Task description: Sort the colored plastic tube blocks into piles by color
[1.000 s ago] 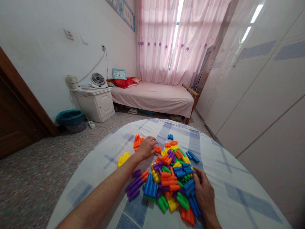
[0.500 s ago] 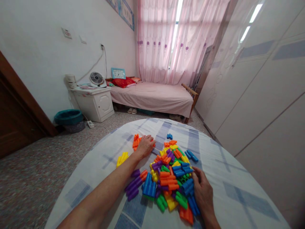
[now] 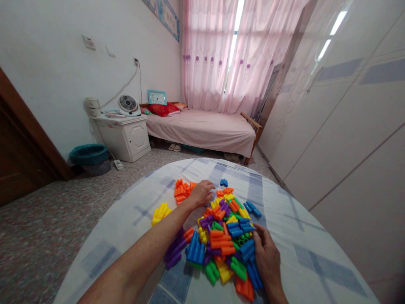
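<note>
A mixed heap of bullet-shaped plastic building blocks lies on the table, with orange blocks [image 3: 220, 240], blue blocks [image 3: 238, 228], green blocks [image 3: 238, 267] and purple and yellow ones among them. My left hand [image 3: 202, 193] reaches over the heap's far left side, fingers stretched out and holding nothing. Just left of it is a small group of orange blocks [image 3: 182, 190]. My right hand [image 3: 266, 252] rests at the heap's right edge against the blue blocks, its fingers loosely bent and apart. My left forearm partly covers the yellow blocks [image 3: 161, 212] and purple blocks [image 3: 174, 252].
The round table wears a checked cloth [image 3: 316, 253]. Single blue blocks lie near the far side [image 3: 224, 182] and right of the heap [image 3: 252, 208]. Beyond stand a bed [image 3: 202, 124], a white cabinet [image 3: 139, 139] with a fan [image 3: 128, 104], a bin [image 3: 90, 156] and a wardrobe [image 3: 348, 139].
My left hand has moved right, away from the orange group, which now shows more fully. My right hand stays beside the heap.
</note>
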Motion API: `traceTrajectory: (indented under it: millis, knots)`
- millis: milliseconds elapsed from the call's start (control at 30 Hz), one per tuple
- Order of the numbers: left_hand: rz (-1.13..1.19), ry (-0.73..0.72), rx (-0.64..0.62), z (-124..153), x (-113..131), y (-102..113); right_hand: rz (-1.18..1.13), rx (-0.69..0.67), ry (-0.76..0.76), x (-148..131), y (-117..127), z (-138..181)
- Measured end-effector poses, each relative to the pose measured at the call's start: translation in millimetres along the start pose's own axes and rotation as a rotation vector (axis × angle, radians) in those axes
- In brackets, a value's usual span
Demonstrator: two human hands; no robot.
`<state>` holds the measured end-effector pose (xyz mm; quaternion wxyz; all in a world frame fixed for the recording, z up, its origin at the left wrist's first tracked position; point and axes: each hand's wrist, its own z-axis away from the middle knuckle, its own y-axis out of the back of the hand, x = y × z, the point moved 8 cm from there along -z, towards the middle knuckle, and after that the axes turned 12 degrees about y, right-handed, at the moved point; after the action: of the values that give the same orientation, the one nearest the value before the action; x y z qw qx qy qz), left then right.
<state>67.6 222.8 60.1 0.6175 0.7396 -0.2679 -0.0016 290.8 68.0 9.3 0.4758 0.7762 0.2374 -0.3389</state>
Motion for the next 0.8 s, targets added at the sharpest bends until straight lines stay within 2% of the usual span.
traceTrajectory:
  millis: [233, 433, 533, 633, 800]
  knots:
    - [0.01, 0.078, -0.11, -23.8, 15.2, -32.0, -0.039, 0.0, 0.013, -2.5, -0.2, 0.9]
    - [0.004, 0.184, -0.106, -28.1, 14.2, -36.3, -0.036, 0.001, 0.013, -2.7, 0.3, 1.5]
    - [0.011, 0.193, -0.06, -25.4, 13.2, -27.3, -0.038, 0.004, 0.009, -1.9, 0.3, 1.5]
    - [0.007, 0.185, 0.023, -19.1, 5.1, -5.6, -0.047, 0.003, 0.012, -1.7, -0.2, 1.5]
    - [-0.069, 0.23, 0.134, -4.1, -36.2, 40.5, -0.043, 0.001, 0.007, 0.4, -1.2, 1.0]
